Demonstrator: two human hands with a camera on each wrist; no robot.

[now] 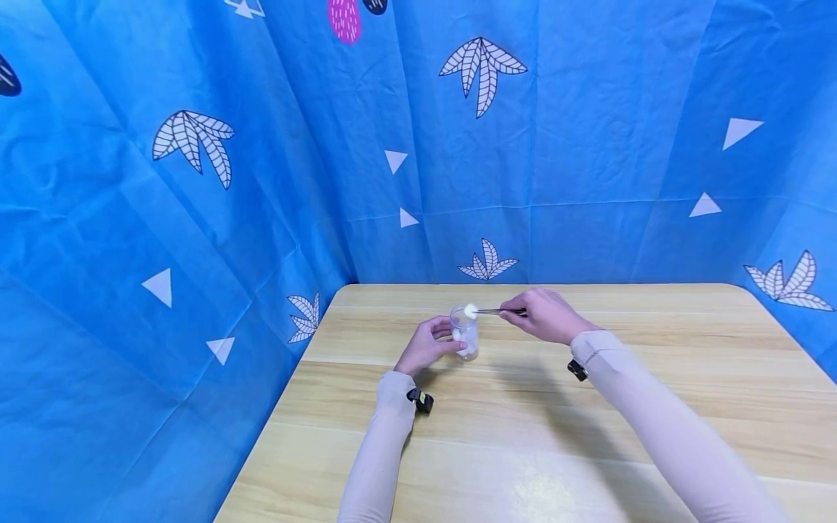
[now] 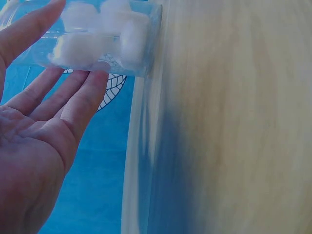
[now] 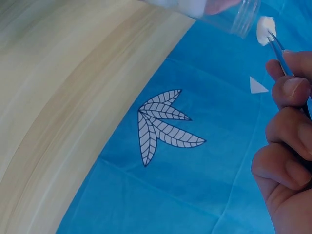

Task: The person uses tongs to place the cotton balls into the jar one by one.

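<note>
A clear jar (image 1: pixel 468 349) stands on the wooden table with several white cotton balls (image 2: pixel 80 48) inside. My left hand (image 1: pixel 428 344) grips it from the left, thumb on the near side and fingers behind. In my right hand (image 1: pixel 546 314) is a pair of tweezers (image 3: pixel 279 51), pinched between thumb and fingers. Their tips hold a cotton ball (image 3: pixel 266 30) just outside the open mouth of the jar, as the right wrist view shows. In the head view this cotton ball overlaps the right side of the jar's rim.
The wooden table (image 1: pixel 588 407) reaches back to a blue patterned curtain (image 1: pixel 588 145), which hangs along its far side and left side. A black wrist camera (image 1: pixel 421 400) sits on the left wrist, and another camera (image 1: pixel 577 370) on the right.
</note>
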